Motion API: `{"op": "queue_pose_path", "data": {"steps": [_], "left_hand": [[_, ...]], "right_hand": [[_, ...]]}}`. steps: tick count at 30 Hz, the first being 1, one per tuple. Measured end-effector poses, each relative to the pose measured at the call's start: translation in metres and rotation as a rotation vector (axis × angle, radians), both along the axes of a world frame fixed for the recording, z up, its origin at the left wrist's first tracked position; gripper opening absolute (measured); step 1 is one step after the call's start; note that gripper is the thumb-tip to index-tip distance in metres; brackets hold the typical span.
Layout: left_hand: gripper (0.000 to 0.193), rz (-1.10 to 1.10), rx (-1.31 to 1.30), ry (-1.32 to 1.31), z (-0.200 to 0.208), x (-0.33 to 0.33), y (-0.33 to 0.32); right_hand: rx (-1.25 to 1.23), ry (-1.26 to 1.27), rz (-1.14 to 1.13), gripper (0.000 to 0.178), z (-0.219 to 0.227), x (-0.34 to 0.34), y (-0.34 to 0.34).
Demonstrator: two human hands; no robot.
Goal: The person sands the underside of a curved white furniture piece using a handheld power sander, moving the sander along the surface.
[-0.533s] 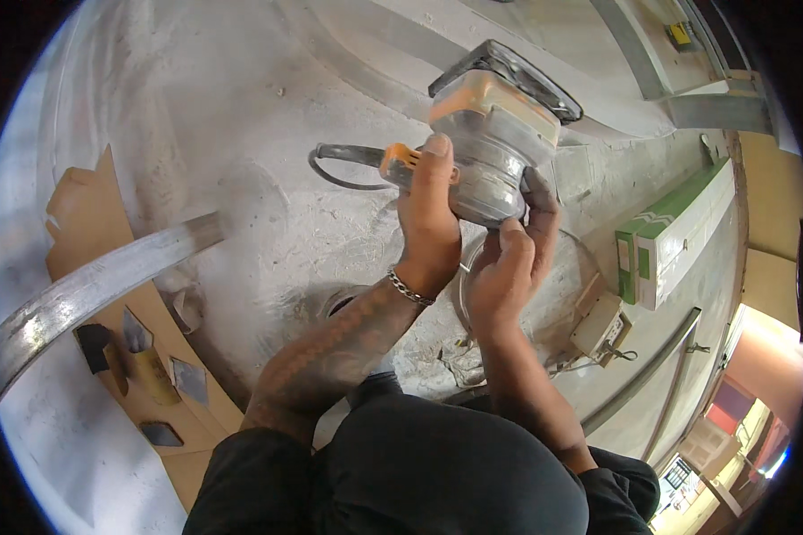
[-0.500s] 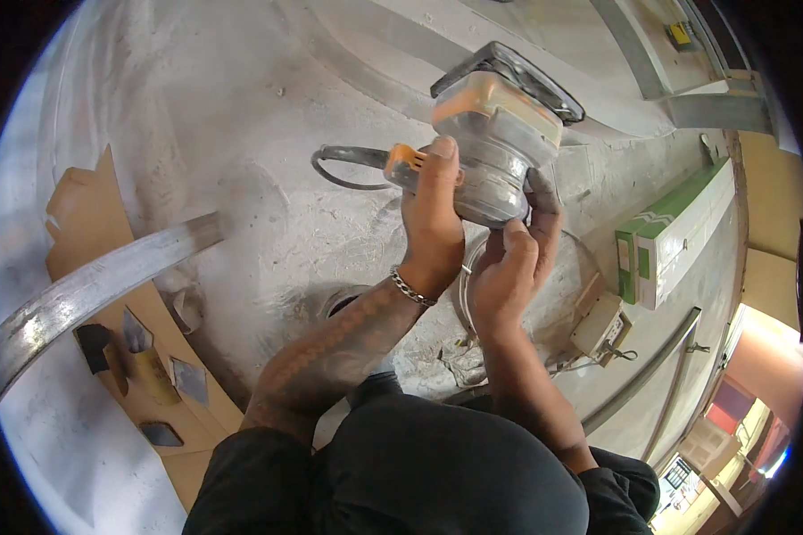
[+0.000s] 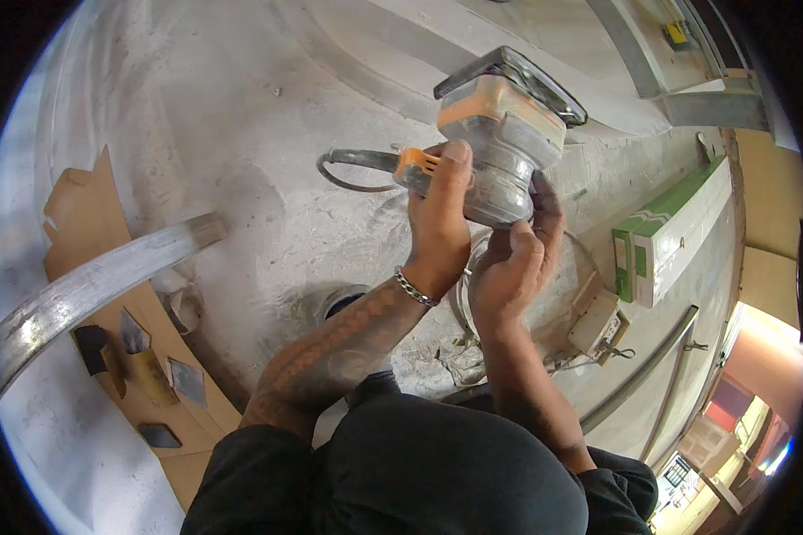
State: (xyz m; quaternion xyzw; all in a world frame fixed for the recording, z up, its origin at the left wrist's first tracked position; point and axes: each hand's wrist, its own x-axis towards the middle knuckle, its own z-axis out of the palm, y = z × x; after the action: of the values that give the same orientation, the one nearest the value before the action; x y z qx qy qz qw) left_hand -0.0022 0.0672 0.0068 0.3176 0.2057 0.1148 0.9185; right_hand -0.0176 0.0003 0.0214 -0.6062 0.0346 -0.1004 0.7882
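Observation:
An electric sander [image 3: 501,134], orange and grey under a coat of dust, is held up in front of me. Its flat black pad tilts toward the far right, and a dark power cord [image 3: 357,159] loops out from its left side. My left hand [image 3: 439,227] is wrapped round the sander's left side, the thumb lying along the body near the orange cord end. From below, my right hand [image 3: 511,272] supports its rounded lower end, with the fingers curled up round the right side. Part of both grips is hidden behind the tool.
Left, a curved metal bar [image 3: 107,276] crosses above a cardboard sheet [image 3: 94,236] bearing several small tools. A long green and white box [image 3: 674,232] lies on the dusty floor at right, near an electrical box [image 3: 598,323]. Metal framing [image 3: 718,111] stands at the far right.
The sander and both hands have shifted very slightly to the right. The grip of each hand looks the same.

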Motion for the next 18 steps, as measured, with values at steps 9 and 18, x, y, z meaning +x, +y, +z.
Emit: {"op": "queue_pose_path", "data": {"steps": [9, 18], "left_hand": [[0.034, 0.046, -0.066, 0.016, -0.005, 0.005, 0.006], [0.036, 0.015, 0.049, -0.021, 0.007, 0.003, 0.028]], "right_hand": [[-0.004, 0.019, 0.05, 0.051, -0.002, -0.002, 0.005], [-0.028, -0.017, 0.11, 0.051, 0.003, -0.001, 0.019]]}}
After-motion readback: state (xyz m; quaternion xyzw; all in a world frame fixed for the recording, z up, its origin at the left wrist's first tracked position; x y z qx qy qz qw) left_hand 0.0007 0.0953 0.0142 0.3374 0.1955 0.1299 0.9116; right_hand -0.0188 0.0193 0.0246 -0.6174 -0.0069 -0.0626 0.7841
